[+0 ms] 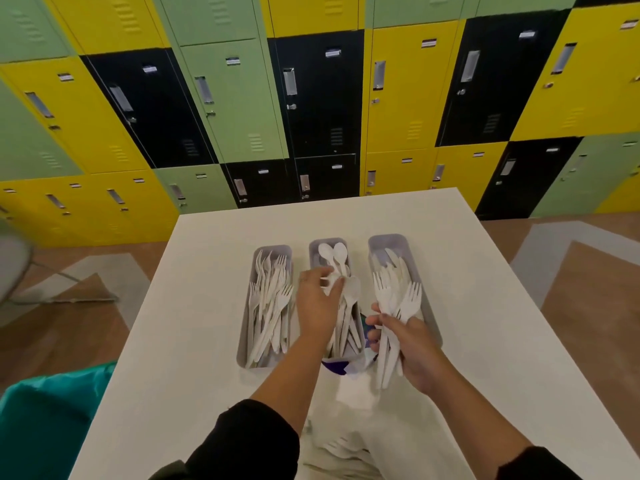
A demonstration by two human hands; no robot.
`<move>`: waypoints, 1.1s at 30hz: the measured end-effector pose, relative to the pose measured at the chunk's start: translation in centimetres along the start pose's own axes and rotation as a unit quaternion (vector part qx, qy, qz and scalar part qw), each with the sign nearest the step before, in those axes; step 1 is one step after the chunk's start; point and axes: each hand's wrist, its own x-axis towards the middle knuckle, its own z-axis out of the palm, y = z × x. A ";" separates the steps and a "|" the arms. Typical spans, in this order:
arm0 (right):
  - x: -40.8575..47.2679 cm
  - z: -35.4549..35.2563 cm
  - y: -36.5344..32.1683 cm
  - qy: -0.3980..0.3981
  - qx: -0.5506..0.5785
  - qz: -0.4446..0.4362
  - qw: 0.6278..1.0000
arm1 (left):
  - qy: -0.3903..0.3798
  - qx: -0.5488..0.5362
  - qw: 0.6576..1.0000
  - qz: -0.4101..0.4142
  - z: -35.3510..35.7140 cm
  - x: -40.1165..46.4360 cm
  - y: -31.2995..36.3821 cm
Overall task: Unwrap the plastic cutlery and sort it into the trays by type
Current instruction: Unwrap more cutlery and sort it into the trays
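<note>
Three grey trays stand side by side on the white table point(194, 306). The left tray point(243, 341) holds white forks, the middle tray point(313, 247) white spoons, the right tray point(388, 240) white knives. My left hand point(317, 301) reaches over the middle tray and pinches a white spoon point(351, 289) above the spoon pile. My right hand point(407, 341) grips a bunch of white cutlery point(398, 303) with fork tines pointing up, just in front of the right tray.
A torn purple-and-white wrapper point(341, 367) lies at the near end of the middle tray. More clear wrapping and cutlery point(343, 448) lies at the table's near edge. A teal bag point(52, 420) sits at the lower left. Coloured lockers point(311, 98) stand behind the table.
</note>
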 end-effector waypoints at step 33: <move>-0.4 6.3 2.9 0.013 -0.090 -0.003 0.996 | 0.008 0.179 0.982 -0.055 -10.6 2.9 -5.6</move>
